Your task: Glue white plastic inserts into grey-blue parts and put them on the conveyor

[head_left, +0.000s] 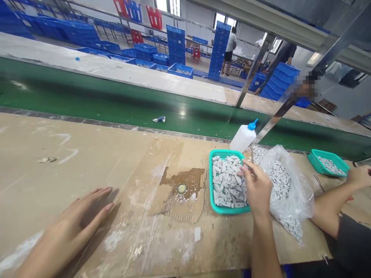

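Note:
My right hand [256,189] hangs over a teal plastic basket [213,181], its fingers curled down onto the heap of small grey-white pieces [227,181] inside. I cannot tell whether those fingers pinch a piece. Just right of the basket lies a clear plastic bag [301,200] holding more such pieces. My left hand [75,220], blurred, lies flat and open over the bare tabletop [72,154], well left of the basket, holding nothing. A piece of torn cardboard [185,208] lies between my hands.
A white squeeze bottle with a blue cap [243,137] stands behind the basket. A co-worker's hand [359,177] reaches near a second teal basket [314,162]. A green conveyor belt [116,92] runs behind the table, with stacked blue crates [176,44] beyond.

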The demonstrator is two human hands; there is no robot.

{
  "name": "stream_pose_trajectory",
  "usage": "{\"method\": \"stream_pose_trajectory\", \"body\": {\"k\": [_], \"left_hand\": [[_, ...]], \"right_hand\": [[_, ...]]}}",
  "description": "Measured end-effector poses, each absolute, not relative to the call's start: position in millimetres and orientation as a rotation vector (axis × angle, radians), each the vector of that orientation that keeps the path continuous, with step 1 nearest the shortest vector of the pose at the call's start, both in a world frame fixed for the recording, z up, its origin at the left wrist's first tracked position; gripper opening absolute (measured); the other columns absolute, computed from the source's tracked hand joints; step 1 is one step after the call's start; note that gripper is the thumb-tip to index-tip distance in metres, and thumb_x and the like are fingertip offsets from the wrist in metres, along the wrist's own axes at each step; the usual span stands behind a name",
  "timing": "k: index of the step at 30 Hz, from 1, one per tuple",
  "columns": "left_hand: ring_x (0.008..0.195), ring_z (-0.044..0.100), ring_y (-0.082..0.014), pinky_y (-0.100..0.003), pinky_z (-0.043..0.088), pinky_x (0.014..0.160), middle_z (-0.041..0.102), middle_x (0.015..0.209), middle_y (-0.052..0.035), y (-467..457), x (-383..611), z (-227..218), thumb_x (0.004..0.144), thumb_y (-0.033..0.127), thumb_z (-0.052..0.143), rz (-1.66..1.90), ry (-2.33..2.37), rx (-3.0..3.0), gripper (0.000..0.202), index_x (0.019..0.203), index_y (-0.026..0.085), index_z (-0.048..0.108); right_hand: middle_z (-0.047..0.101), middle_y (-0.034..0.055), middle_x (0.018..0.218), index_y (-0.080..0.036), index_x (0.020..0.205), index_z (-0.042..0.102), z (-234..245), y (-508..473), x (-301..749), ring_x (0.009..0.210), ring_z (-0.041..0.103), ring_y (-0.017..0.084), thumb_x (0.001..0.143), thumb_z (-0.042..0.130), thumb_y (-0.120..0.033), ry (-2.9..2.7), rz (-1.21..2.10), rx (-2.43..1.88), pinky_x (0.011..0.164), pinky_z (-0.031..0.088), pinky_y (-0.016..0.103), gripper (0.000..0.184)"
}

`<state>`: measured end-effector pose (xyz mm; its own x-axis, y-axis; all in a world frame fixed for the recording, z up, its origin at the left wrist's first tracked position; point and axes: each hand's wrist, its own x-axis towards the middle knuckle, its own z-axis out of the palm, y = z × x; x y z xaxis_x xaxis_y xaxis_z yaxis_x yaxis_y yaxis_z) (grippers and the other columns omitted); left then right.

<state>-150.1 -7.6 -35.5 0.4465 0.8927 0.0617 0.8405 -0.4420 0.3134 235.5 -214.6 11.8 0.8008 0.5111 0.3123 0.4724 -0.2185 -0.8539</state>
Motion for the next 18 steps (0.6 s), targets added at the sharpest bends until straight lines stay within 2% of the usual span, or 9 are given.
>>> {"method": "stream_pose_trajectory", "body": {"k": [2, 5, 9, 12, 15, 18], "left_hand": [[0.129, 0.056, -0.0284, -0.041, 0.040, 0.115, 0.062, 0.135, 0.0048, -27.9, -168.0, -37.0, 0.083, 0.057, 0.043, 0.399, 1.470, 2.364, 0.042, 0.121, 0.044, 0.055], [0.129, 0.056, -0.0300, -0.042, 0.037, 0.118, 0.064, 0.134, -0.0018, -57.4, -167.4, -25.0, 0.084, 0.056, 0.043, 0.467, 1.502, 2.310, 0.043, 0.118, 0.036, 0.059], [0.130, 0.054, -0.0319, -0.042, 0.043, 0.110, 0.058, 0.141, -0.0084, -82.2, -149.8, -9.3, 0.093, 0.050, 0.037, 0.544, 1.572, 2.318, 0.053, 0.131, 0.020, 0.057], [0.134, 0.047, -0.0333, -0.045, 0.039, 0.104, 0.050, 0.147, -0.0098, -87.7, -148.0, -10.2, 0.098, 0.049, 0.032, 0.524, 1.506, 2.335, 0.057, 0.139, 0.013, 0.047], [0.135, 0.044, -0.0325, -0.046, 0.039, 0.099, 0.050, 0.147, -0.0102, -90.7, -152.4, -13.7, 0.099, 0.052, 0.031, 0.537, 1.466, 2.349, 0.058, 0.138, 0.013, 0.047], [0.134, 0.046, -0.0316, -0.045, 0.041, 0.090, 0.057, 0.140, -0.0095, -95.8, -153.1, -16.4, 0.097, 0.059, 0.031, 0.636, 1.395, 2.388, 0.060, 0.132, 0.015, 0.053]], "right_hand": [[0.072, 0.0113, 0.107, -0.018, 0.114, 0.070, 4.1, -234.1, 223.0, 0.082, 0.073, 0.022, 0.092, 0.057, -0.041, -0.613, 0.036, -1.776, 0.077, 0.061, 0.037, 0.034], [0.070, 0.0132, 0.110, -0.016, 0.120, 0.064, -11.1, -266.8, 198.3, 0.092, 0.073, 0.024, 0.091, 0.060, -0.040, -0.493, -0.009, -1.685, 0.087, 0.060, 0.041, 0.038], [0.067, 0.0162, 0.113, -0.013, 0.132, 0.053, -27.1, -311.2, 173.0, 0.103, 0.071, 0.026, 0.089, 0.062, -0.035, -0.436, -0.191, -1.695, 0.095, 0.056, 0.044, 0.049], [0.064, 0.0197, 0.120, -0.012, 0.128, 0.056, -39.1, -335.4, 169.3, 0.111, 0.068, 0.028, 0.091, 0.056, -0.038, -0.418, -0.324, -1.802, 0.097, 0.055, 0.046, 0.045], [0.060, 0.0223, 0.124, -0.011, 0.121, 0.059, -53.2, -345.5, 173.1, 0.114, 0.066, 0.029, 0.095, 0.047, -0.042, -0.403, -0.439, -1.918, 0.094, 0.056, 0.045, 0.042], [0.059, 0.0233, 0.124, -0.011, 0.123, 0.058, -64.2, -343.4, 175.3, 0.113, 0.066, 0.028, 0.099, 0.038, -0.043, -0.354, -0.550, -2.003, 0.092, 0.057, 0.043, 0.045]]}}
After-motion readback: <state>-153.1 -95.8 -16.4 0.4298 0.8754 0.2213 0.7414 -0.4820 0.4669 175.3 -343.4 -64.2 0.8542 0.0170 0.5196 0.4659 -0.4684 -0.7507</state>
